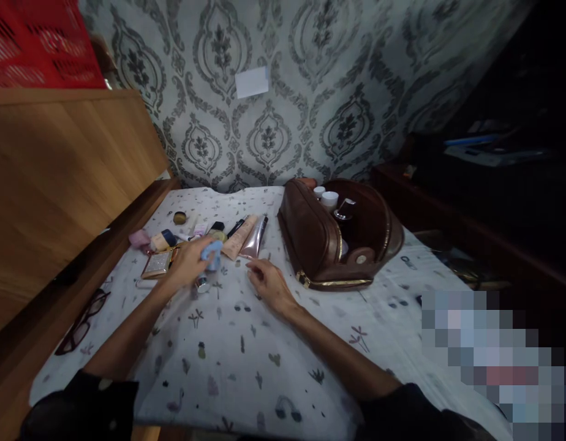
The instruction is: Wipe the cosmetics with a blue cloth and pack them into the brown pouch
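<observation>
My left hand (189, 264) is closed around a small light blue item (212, 255), whose exact kind I cannot make out. Just below it lies a small clear bottle with a silver cap (202, 284). Loosely curled, my right hand (270, 285) rests on the cloth, with no object visible in its fingers. Its fingertips are close to the lower end of a shiny pinkish tube (254, 237). Beside that lies a beige tube (239, 237). A glittery compact (157, 264) and several other cosmetics lie around my left hand.
An unzipped brown cosmetic bag (310, 239) stands on the right, with white-lidded jars (329, 199) inside. Glasses (84, 321) lie at the left edge of the patterned cloth (228, 355). A wooden cabinet (71, 165) borders the left; patterned wallpaper (301, 122) rises behind.
</observation>
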`<action>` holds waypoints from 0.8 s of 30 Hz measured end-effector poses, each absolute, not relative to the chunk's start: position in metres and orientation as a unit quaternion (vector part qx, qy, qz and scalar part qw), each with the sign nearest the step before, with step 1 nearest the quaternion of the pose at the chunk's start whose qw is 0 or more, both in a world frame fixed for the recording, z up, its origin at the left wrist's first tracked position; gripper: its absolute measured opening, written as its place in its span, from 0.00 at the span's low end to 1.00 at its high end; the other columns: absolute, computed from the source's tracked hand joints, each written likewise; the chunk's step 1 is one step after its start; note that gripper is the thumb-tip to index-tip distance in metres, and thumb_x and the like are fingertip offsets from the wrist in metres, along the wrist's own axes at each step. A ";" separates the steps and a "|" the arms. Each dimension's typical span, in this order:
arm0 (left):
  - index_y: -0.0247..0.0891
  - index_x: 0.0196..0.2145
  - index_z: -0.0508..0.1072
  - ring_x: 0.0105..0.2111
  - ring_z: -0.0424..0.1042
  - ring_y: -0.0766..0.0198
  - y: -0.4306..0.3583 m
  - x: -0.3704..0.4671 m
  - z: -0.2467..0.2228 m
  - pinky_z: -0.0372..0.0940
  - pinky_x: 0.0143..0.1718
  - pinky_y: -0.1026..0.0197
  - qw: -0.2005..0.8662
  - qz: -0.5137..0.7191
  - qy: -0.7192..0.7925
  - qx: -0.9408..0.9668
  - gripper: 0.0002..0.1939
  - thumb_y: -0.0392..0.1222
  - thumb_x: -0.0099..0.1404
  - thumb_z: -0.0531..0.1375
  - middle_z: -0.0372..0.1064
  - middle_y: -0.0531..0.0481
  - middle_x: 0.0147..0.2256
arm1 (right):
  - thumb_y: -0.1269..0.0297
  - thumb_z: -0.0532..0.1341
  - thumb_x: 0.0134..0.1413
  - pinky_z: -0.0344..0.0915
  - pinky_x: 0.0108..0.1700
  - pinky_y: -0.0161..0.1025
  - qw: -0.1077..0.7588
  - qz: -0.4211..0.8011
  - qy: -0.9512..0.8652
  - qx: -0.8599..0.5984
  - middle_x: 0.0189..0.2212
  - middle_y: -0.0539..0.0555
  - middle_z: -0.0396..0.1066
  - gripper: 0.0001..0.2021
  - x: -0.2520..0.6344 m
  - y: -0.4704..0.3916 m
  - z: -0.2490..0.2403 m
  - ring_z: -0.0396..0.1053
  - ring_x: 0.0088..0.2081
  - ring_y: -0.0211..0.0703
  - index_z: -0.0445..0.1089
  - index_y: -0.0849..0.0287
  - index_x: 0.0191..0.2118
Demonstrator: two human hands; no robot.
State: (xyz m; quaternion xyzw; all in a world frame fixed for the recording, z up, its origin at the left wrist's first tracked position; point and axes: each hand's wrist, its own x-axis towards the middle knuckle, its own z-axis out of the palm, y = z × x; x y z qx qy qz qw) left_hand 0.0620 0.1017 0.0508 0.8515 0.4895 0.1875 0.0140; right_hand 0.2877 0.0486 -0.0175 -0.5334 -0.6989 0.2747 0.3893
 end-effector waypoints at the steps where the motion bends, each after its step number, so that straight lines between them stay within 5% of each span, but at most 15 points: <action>1: 0.38 0.48 0.73 0.41 0.73 0.55 0.114 0.063 0.054 0.65 0.42 0.59 0.009 0.190 0.527 0.828 0.15 0.40 0.67 0.53 0.75 0.46 0.42 | 0.72 0.57 0.56 0.68 0.43 0.42 0.402 0.269 -0.696 -0.530 0.40 0.57 0.73 0.12 0.287 0.047 -0.021 0.71 0.37 0.42 0.73 0.61 0.44; 7: 0.36 0.47 0.72 0.48 0.72 0.51 0.190 0.080 0.053 0.64 0.45 0.57 -0.004 0.088 0.630 0.772 0.15 0.43 0.67 0.54 0.73 0.38 0.48 | 0.72 0.56 0.57 0.68 0.42 0.42 0.422 0.262 -0.701 -0.512 0.41 0.57 0.73 0.11 0.288 0.042 -0.027 0.70 0.35 0.42 0.73 0.59 0.42; 15: 0.40 0.44 0.75 0.43 0.74 0.55 0.249 0.086 0.037 0.64 0.40 0.63 0.073 0.027 0.663 0.744 0.23 0.55 0.54 0.65 0.77 0.44 0.43 | 0.72 0.55 0.57 0.68 0.45 0.43 0.420 0.255 -0.711 -0.503 0.42 0.58 0.73 0.10 0.288 0.043 -0.027 0.71 0.39 0.44 0.73 0.60 0.41; 20: 0.40 0.39 0.77 0.43 0.75 0.53 0.248 0.081 0.037 0.64 0.39 0.62 0.081 0.079 0.672 0.732 0.16 0.49 0.53 0.65 0.78 0.45 0.40 | 0.73 0.55 0.57 0.68 0.45 0.43 0.422 0.254 -0.714 -0.497 0.42 0.58 0.73 0.11 0.288 0.042 -0.027 0.70 0.39 0.44 0.74 0.59 0.40; 24: 0.38 0.45 0.75 0.42 0.74 0.54 0.236 0.071 0.041 0.65 0.40 0.61 0.067 0.186 0.673 0.713 0.18 0.47 0.60 0.60 0.77 0.45 0.41 | 0.74 0.55 0.56 0.68 0.44 0.43 0.421 0.246 -0.718 -0.497 0.41 0.57 0.73 0.11 0.288 0.043 -0.028 0.70 0.37 0.43 0.74 0.59 0.41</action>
